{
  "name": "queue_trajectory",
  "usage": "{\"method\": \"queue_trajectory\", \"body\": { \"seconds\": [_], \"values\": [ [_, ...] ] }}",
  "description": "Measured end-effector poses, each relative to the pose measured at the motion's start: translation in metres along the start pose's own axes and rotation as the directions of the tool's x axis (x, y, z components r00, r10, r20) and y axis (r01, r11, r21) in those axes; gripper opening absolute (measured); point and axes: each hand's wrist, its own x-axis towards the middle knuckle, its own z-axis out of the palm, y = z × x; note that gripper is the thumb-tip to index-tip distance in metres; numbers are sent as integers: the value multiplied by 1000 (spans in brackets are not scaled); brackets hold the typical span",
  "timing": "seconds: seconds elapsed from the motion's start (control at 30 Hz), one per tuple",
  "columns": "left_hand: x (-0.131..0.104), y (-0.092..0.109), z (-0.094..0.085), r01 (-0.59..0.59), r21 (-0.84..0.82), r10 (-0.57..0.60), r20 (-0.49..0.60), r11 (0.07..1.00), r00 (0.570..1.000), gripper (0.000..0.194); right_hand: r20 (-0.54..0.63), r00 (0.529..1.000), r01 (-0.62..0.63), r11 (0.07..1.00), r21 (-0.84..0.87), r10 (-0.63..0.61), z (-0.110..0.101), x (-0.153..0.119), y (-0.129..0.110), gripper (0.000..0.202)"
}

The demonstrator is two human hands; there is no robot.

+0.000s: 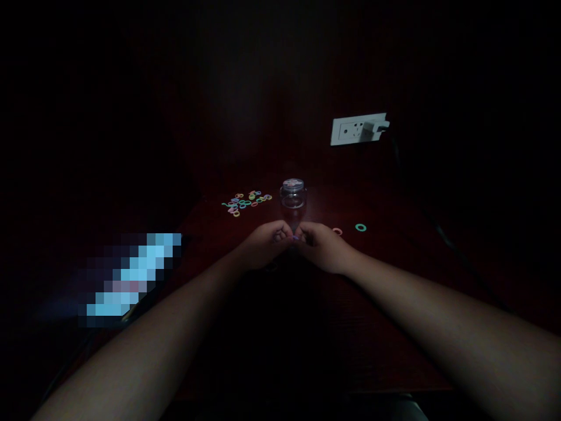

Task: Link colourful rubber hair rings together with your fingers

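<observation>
My left hand [272, 241] and my right hand [321, 244] meet over the table with curled fingers. Between their fingertips both pinch a small purplish elastic band [295, 237], mostly covered by the fingers. Just behind them stands a clear lidded jar [293, 202], upright, with a patterned top. To the left lies a loose pile of small coloured elastic bands [243, 202]. Right of my right hand, a pink ring-shaped band [337, 231] lies partly hidden, and a green ring-shaped band [360, 227] lies a little farther off.
The dark red table [394, 251] is dimly lit. At the left, a blurred-out glowing screen [140, 272] lies beside my left forearm. A white wall socket [358, 129] with a plug in it is at the back right, and a dark cable [445, 235] runs along the right.
</observation>
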Motion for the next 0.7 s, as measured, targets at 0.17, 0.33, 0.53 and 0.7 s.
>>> {"method": "queue_trajectory", "body": {
  "seconds": [0.17,0.33,0.53,0.7],
  "values": [
    [-1,1,0,-2,24,2,5,1000,1000,19,5,1000,-3,1000,-11,3,0,0,0,9],
    [-1,2,0,-8,27,8,2,1000,1000,19,-2,1000,0,1000,-6,0,0,0,0,9],
    [0,0,1,-7,17,7,10,1000,1000,18,10,1000,9,1000,-10,-8,-1,0,0,11],
    [1,-2,0,-20,6,20,11,1000,1000,18,9,1000,5,1000,-6,-5,-2,-1,0,11]
  ]
}}
